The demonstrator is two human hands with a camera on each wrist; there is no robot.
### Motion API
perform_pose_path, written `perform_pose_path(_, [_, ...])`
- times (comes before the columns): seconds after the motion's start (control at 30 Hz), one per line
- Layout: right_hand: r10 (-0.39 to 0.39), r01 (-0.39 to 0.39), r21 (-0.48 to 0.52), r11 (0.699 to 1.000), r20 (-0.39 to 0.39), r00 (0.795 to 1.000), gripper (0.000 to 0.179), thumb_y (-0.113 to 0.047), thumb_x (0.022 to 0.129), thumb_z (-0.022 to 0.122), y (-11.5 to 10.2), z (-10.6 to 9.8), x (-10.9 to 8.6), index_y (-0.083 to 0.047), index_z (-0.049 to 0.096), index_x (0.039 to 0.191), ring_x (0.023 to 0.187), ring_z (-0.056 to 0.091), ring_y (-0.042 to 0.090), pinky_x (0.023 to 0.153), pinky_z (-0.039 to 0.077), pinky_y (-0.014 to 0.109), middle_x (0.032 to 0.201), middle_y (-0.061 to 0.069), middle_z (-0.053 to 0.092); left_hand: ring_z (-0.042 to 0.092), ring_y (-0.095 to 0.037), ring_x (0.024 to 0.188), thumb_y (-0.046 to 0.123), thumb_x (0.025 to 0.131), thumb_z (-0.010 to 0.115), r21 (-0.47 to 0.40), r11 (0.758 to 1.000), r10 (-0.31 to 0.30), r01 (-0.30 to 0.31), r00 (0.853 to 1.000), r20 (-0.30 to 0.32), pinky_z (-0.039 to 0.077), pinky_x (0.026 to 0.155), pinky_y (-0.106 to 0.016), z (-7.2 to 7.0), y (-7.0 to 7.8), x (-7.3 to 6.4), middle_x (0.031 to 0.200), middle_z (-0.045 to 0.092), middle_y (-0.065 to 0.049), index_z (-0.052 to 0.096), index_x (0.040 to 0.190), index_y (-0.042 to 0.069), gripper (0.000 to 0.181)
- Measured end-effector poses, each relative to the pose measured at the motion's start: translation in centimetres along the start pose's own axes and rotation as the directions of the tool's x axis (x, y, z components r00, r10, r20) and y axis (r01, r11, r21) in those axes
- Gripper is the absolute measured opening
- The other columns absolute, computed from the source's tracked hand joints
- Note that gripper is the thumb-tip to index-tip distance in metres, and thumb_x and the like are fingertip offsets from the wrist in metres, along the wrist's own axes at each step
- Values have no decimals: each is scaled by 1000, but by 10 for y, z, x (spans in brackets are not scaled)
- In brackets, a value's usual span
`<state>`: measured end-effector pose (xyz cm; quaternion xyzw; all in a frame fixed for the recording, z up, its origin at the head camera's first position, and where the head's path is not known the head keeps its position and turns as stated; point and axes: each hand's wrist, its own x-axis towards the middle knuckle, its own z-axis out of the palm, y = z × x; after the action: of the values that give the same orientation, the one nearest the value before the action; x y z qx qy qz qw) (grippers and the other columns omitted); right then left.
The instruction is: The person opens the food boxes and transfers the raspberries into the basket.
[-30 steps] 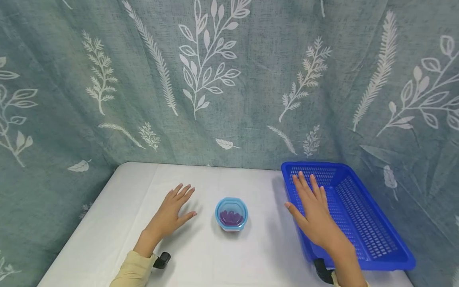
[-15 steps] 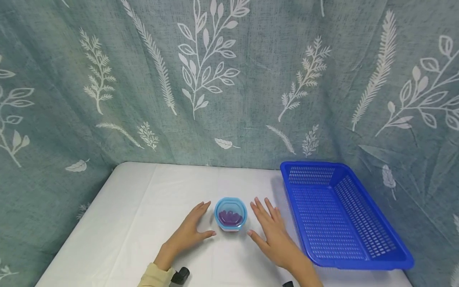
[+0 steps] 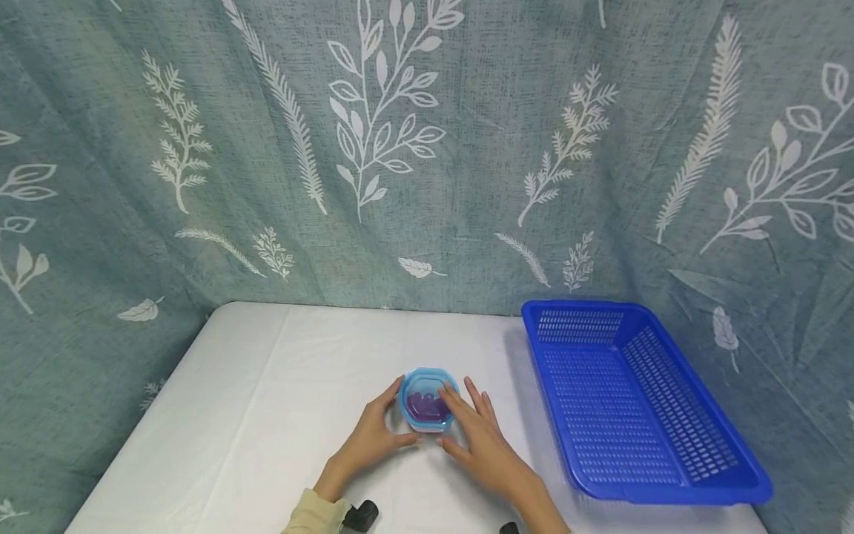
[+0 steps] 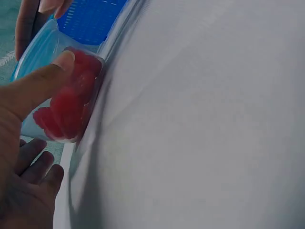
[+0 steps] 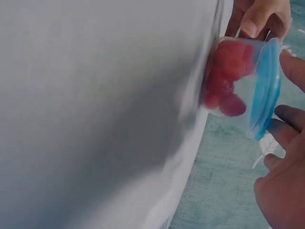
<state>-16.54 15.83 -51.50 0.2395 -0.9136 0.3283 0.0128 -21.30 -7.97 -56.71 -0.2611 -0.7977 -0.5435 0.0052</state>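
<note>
A small clear plastic container with a light-blue lid stands upright on the table. Several red pieces lie inside it; their kind is unclear. My left hand holds the container from the left, thumb toward the near side and a fingertip at the far left rim. In the left wrist view, the thumb lies across the clear wall. From the right, my right hand reaches over, one finger above the lid and others beside its edge. Its fingers look fairly straight and touch or nearly touch the lid.
A large blue perforated plastic basket stands on the right side of the table. White cloth covers the tabletop. Behind it hangs a green curtain with a white leaf pattern.
Both hands have moved inward to the container, the right one coming from over the basket. My left hand has closed around the container's side, and a right finger has come over the lid.
</note>
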Motion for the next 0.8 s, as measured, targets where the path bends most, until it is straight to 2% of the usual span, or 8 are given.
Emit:
perform_pose_path(0.13, [-50,50,10,999,-16,999,79,-21,92,75,7,0,6,-8,35,158,158,0,31,128,-9,47,165,9,32,36,-40,147,13,74,91,-92,996,-12,12,1000,-2,34,120,-48,6,-4,6,159,38,-23,24,157,-7,108])
perform_pose_path(0.27, [-113,113,20,993,-6,994,74,-16,92,75,11,-2,10,-4,39,155,157,9,37,126,4,60,164,12,33,38,-40,146,9,73,90,-179,984,-25,21,1000,-18,34,120,-46,9,-6,9,157,41,-22,28,156,-6,105])
perform_pose_path(0.4, [-114,113,20,993,54,992,69,-19,96,71,14,-3,14,-4,39,155,156,13,36,124,12,63,165,9,31,41,-39,145,3,74,88,-253,967,-47,38,998,-29,37,118,-42,11,-7,9,156,43,-23,32,155,-4,99])
perform_pose_path(0.6, [-102,103,3,995,101,990,68,-21,96,71,16,-6,17,-7,41,155,157,15,32,126,14,61,165,7,32,43,-39,144,1,76,85,-262,964,-64,52,997,-38,40,117,-37,14,-9,7,155,44,-22,33,155,-3,95])
perform_pose_path(0.8, [-97,98,0,995,117,988,68,-24,94,72,19,-10,19,-11,43,154,156,17,31,124,19,60,164,3,34,43,-37,144,5,78,86,-259,965,-38,27,998,-40,39,118,-41,15,-11,5,156,44,-19,34,156,2,95])
